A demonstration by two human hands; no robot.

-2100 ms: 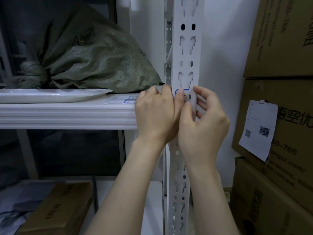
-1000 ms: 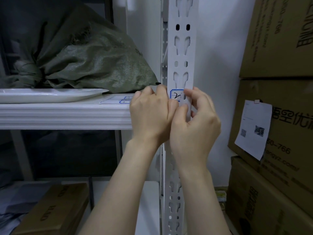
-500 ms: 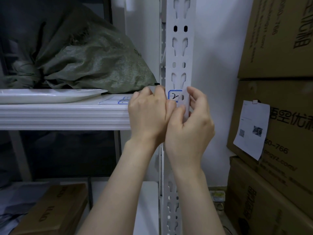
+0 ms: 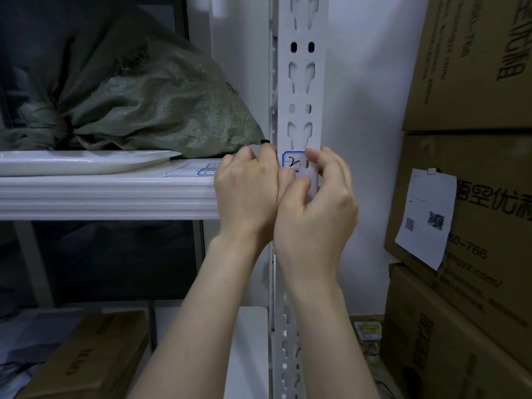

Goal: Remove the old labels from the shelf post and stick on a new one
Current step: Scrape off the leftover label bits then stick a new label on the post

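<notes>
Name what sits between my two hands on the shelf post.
Head view: a blue-bordered label on the shelf post, between left hand and right hand.

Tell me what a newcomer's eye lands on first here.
Two bare hands meet mid-frame on the white slotted shelf post: the left hand curls beside a blue-bordered label, and the right hand pinches at it. A green woven sack fills the shelf at left; cardboard boxes stack at right.

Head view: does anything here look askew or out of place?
The paper sheet on the cardboard box at the right hangs tilted, apparently fixed only at its top. The label on the post is partly hidden by fingers.
</notes>
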